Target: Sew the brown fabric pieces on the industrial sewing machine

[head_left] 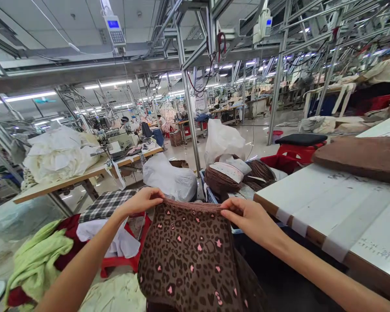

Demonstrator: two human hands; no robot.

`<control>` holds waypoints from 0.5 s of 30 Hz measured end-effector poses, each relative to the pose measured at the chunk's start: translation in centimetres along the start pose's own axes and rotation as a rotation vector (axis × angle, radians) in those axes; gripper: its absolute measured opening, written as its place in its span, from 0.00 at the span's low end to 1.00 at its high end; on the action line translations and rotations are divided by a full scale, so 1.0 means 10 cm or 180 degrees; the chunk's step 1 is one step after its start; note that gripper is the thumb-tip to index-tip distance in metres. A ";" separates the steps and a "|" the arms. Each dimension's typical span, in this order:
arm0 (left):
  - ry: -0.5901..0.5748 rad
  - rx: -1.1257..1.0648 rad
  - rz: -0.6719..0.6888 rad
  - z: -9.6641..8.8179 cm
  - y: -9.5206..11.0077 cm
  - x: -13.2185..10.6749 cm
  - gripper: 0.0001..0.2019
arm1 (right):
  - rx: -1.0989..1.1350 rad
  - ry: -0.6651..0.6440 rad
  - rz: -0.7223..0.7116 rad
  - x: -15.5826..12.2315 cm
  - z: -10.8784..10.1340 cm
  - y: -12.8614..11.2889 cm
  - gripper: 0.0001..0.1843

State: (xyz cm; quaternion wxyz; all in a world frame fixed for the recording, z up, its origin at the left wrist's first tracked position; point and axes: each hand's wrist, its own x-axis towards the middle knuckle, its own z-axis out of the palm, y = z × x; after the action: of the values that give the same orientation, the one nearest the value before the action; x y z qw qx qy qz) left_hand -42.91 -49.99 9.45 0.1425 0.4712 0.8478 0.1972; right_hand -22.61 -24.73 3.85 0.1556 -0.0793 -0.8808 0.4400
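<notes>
I hold up a brown leopard-print fabric piece (191, 255) with small pink hearts, stretched flat in front of me. My left hand (143, 200) pinches its top left edge. My right hand (247, 216) pinches the top right edge. The cloth hangs down from both hands toward the bottom of the view. Its lower part runs out of the frame.
A white worktable (344, 208) stands at right with a brown fabric stack (360, 157). Bundles of brown cloth (227, 177) and white plastic bags (169, 177) lie ahead. A red stool with green and plaid cloth (107, 203) is at left. A sewing table (84, 175) and other workers sit further back.
</notes>
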 end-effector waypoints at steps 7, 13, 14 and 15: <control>0.0236 0.0403 -0.0002 0.08 0.10 0.01 0.10 | -0.0090 0.0047 -0.0053 -0.05 0.00 0.14 0.03; 0.0985 0.0889 0.0549 0.07 0.31 0.08 0.15 | -0.0386 0.0295 -0.0104 -0.58 -0.41 0.24 0.12; 0.1113 0.0927 0.0647 0.07 0.34 0.13 0.15 | -0.0466 0.0280 -0.0140 -0.70 -0.52 0.25 0.13; 0.1222 0.0939 0.0751 0.07 0.36 0.20 0.15 | -0.0573 0.0260 -0.0168 -0.82 -0.64 0.26 0.14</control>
State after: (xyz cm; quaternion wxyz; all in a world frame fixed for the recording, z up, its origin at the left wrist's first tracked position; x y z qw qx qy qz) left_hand -40.93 -46.44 10.40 -0.1150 0.5364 0.8181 0.1726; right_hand -12.73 -20.60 3.69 0.1952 -0.0876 -0.9115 0.3513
